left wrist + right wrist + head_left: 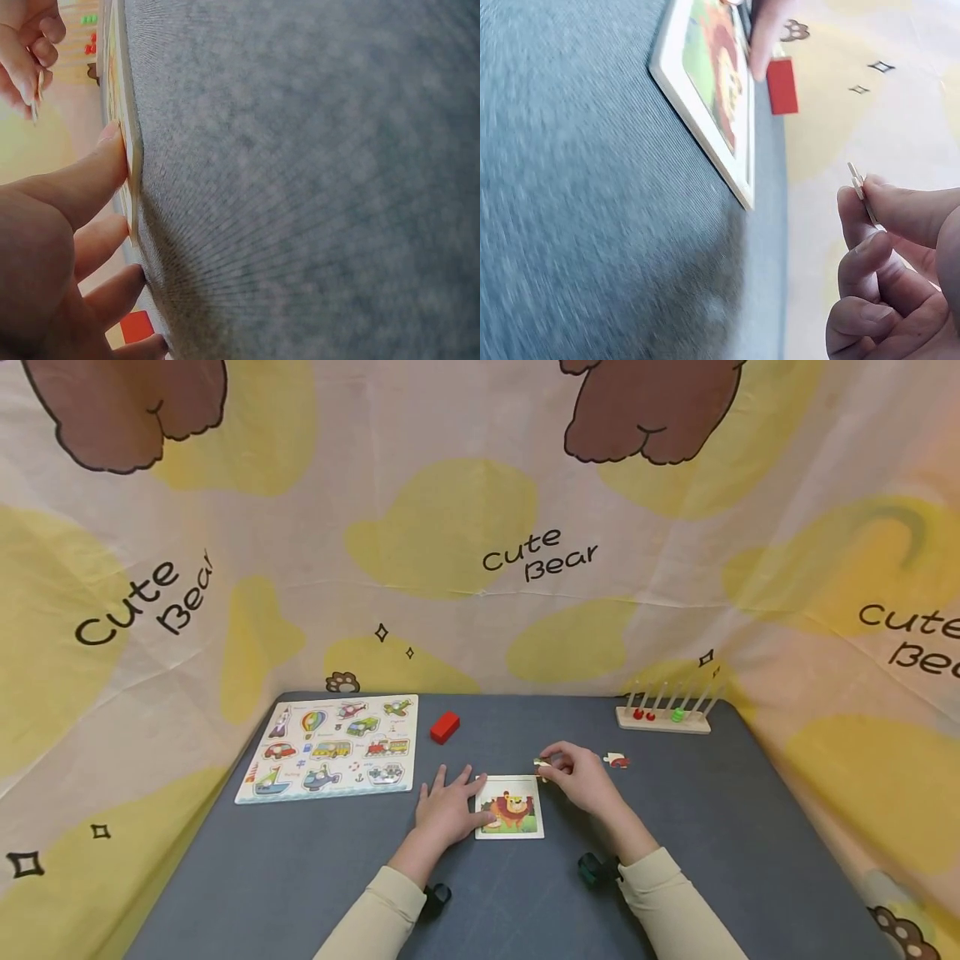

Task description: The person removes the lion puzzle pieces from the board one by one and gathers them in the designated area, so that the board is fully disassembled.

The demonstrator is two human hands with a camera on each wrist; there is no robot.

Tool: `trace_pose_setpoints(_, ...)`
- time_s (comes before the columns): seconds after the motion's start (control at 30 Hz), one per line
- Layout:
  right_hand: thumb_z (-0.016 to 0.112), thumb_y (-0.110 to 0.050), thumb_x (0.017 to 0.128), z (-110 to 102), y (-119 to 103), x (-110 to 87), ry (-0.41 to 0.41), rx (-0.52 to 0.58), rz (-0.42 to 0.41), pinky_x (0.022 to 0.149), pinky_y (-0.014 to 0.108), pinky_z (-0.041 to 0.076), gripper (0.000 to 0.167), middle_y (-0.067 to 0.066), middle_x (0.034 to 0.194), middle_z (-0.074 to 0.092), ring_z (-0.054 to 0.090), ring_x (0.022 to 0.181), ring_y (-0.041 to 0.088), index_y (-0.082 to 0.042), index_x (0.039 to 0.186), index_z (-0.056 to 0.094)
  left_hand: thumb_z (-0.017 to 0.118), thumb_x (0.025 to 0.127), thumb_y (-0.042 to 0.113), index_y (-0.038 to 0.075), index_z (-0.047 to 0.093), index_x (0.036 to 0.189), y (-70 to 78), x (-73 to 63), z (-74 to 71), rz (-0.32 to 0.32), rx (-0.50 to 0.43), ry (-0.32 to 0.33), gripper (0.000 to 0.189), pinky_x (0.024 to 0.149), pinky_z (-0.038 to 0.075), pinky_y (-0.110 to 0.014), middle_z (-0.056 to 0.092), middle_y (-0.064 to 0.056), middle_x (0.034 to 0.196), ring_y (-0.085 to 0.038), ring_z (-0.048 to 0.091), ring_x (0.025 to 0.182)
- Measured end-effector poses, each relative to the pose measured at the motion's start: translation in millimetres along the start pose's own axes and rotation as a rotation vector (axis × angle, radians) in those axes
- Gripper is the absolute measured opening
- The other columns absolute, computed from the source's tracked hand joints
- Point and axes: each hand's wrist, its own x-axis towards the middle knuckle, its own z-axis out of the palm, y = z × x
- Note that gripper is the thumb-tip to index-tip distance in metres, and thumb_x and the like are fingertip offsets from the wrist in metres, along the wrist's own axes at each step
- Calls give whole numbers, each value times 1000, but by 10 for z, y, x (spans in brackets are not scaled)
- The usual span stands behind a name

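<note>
The right hand grasps a small, thin, multicoloured jigsaw piece between thumb and fingertips, raised off the dark grey tabletop near the upper right corner of a square, white-framed lion puzzle tray. The left hand is spread, not clenched: its thumb rests on the tray's left side and the index finger lies at the upper left corner. Risk of dropping: the piece is pinched at a small contact area, so a slight roll of the fingertips could release it. Risk of misalignment: in the right wrist view the piece stands nearly edge-on; lowered at that angle, it would probably catch on the frame. Risk of shifting: the left hand braces one side only, so a hard push from the right could rotate the tray or lift its far edge. Risk of disturbance: the thumb overlaps the lion picture, and dragging it could displace fitted parts. Risk of contact: a loose red-and-white jigsaw piece lies on the tabletop beyond the right hand, where a wide sweep could knock it away.
</note>
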Motion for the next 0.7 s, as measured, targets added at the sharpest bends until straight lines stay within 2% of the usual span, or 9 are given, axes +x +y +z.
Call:
trace_pose_setpoints(0.23,77,-14,90,-167,42,-38,20,0,-29,55,26,44,21,6,82,74,55,64,16,-10,110,71,77,82,54,31,51,149,9,-4,-18,-7,9,-9,75,118,17,-70,39,-3,162,-43,16,154)
trace_pose_setpoints(0.7,75,-19,92,-422,231,-104,73,-26,12,56,26,45,25,9,83,73,55,66,16,-11,115,71,76,82,56,32,51,149,6,9,-5,-12,14,-14,76,118,16,-70,39,-3,162,-42,15,154)
